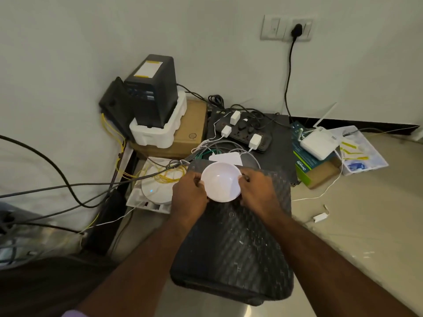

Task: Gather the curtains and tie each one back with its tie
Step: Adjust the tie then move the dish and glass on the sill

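No curtain or curtain tie is in view. A small white bowl (221, 181) sits in the middle of the frame, over a dark ridged case (238, 243) that lies on the floor. My left hand (190, 195) grips the bowl's left rim and my right hand (257, 191) grips its right rim. The bowl looks empty inside.
A black tower unit (152, 88) stands in white foam on a cardboard box (187, 133) by the wall. A power strip (246, 133) with white adapters, a white router (319, 143), a round white device (155, 191) and many cables crowd the floor. A plug sits in the wall socket (297, 29).
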`<state>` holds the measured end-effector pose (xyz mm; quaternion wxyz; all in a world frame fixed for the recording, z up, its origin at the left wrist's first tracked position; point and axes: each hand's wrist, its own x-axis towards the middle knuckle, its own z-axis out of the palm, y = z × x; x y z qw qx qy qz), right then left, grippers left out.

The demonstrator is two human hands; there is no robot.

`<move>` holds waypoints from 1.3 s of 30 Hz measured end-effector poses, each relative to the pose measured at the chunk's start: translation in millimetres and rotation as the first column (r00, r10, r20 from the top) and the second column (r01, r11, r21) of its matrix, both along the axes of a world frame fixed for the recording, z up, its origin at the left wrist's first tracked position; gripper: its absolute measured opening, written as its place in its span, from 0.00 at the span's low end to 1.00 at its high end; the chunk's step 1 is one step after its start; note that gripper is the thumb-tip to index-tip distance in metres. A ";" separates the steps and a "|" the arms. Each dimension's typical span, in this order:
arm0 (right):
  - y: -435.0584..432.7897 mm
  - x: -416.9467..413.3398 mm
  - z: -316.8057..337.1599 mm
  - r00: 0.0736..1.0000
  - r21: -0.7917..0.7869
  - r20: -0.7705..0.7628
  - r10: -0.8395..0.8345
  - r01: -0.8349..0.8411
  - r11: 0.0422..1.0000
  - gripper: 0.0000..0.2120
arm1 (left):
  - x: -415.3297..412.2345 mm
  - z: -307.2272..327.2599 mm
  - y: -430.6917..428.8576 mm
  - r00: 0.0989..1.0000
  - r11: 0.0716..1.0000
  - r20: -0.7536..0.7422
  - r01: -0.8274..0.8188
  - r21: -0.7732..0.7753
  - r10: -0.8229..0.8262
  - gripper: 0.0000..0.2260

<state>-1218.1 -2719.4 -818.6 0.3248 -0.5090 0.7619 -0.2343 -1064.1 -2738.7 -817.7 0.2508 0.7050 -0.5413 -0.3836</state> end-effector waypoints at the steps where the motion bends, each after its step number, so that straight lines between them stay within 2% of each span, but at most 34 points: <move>1: -1.3 0.6 -2.3 1.000 0.011 -0.007 -0.004 0.004 1.000 0.18 | 1.0 -3.7 -1.3 1.000 1.000 0.003 -0.002 0.001 0.002 0.07; 5: -2.5 2.9 -6.0 1.000 0.024 -0.012 -0.016 0.016 1.000 0.18 | 3.4 -10.5 -1.7 1.000 1.000 0.016 0.013 0.007 -0.013 0.08; 9: 5.2 4.4 3.6 0.997 0.063 -0.071 0.005 -0.001 0.998 0.23 | 7.6 0.4 6.1 0.999 1.000 0.031 0.011 0.010 -0.012 0.17; 11: 13.7 7.4 19.5 0.991 -0.003 -0.114 -0.064 0.064 0.998 0.25 | 14.3 13.5 17.3 1.000 0.999 0.002 -0.009 -0.030 0.009 0.17; 15: 41.3 38.1 75.3 0.991 -0.191 -0.104 -0.082 0.061 0.980 0.21 | 43.1 62.9 56.0 0.993 0.988 -0.105 -0.077 -0.136 0.063 0.13; 18: 72.9 80.9 130.4 1.000 -0.311 0.013 -0.017 0.020 0.950 0.18 | 78.0 117.7 101.4 0.978 0.973 -0.192 -0.119 -0.196 0.081 0.09; 22: 133.3 144.8 208.9 0.990 -0.425 0.103 0.094 -0.042 0.904 0.13 | 134.2 185.9 175.0 0.978 0.952 -0.206 -0.083 -0.296 0.022 0.07; 29: 275.8 255.6 326.7 0.953 -0.558 0.162 0.256 -0.126 0.820 0.09 | 244.7 296.8 346.6 0.960 0.879 -0.272 -0.187 -0.438 0.069 0.04; 32: 337.1 304.6 354.0 0.909 -0.618 0.212 0.358 -0.159 0.770 0.09 | 291.6 313.9 414.6 0.919 0.840 -0.358 -0.321 -0.437 0.165 0.06; 36: 394.2 368.2 357.1 0.855 -0.613 0.229 0.466 -0.245 0.751 0.09 | 349.8 298.9 457.2 0.787 0.749 -0.498 -0.566 -0.345 0.365 0.08; 38: 403.6 392.8 344.7 0.834 -0.591 0.244 0.494 -0.276 0.758 0.09 | 367.4 272.5 451.6 0.725 0.759 -0.564 -0.604 -0.243 0.396 0.09; 39: 405.4 402.6 336.1 0.828 -0.577 0.253 0.500 -0.285 0.765 0.10 | 374.3 257.0 445.0 0.717 0.783 -0.574 -0.590 -0.197 0.396 0.16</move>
